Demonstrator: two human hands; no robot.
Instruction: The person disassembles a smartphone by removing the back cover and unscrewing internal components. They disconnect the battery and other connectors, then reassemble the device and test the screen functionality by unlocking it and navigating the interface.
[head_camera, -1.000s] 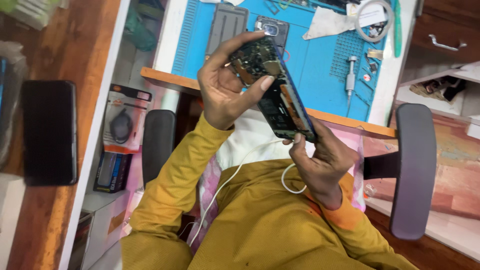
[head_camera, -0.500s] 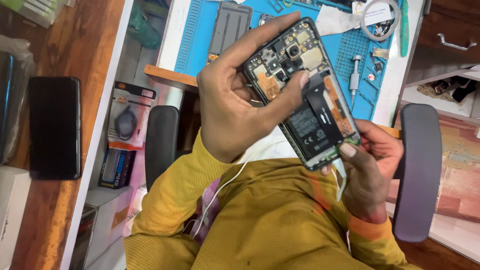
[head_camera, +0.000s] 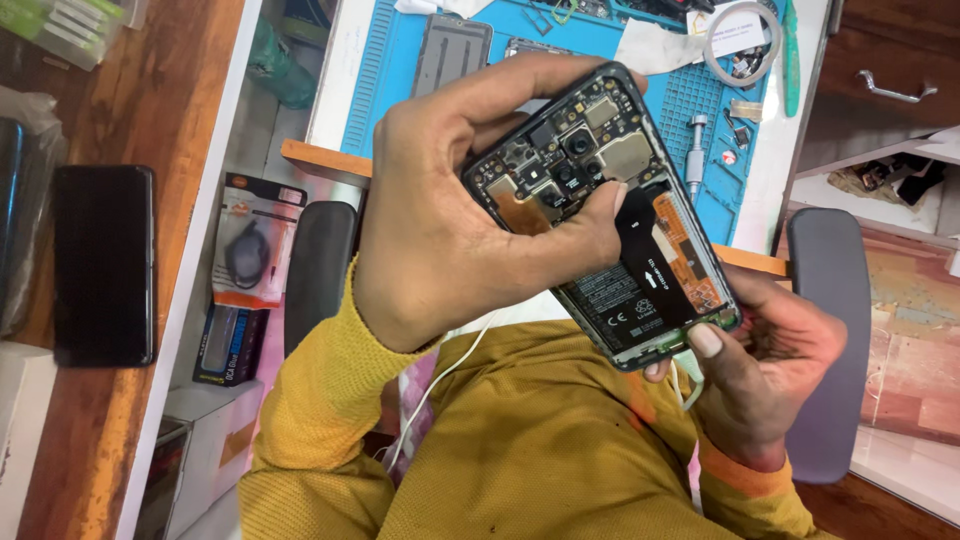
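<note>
Gripping opened phone (head_camera: 610, 215); both hands.

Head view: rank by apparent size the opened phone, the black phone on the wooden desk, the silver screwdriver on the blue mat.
1. Opened phone, gripped by the left hand and right hand; it is closest to the camera, so its lead may be inflated.
2. Black phone on the wooden desk.
3. Silver screwdriver, clearly smallest.

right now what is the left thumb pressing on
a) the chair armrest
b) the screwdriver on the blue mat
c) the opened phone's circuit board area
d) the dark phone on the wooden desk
c: the left hand wraps the upper end of the opened phone with its thumb lying across the exposed board near the cameras, while the right hand holds the lower end.
</note>
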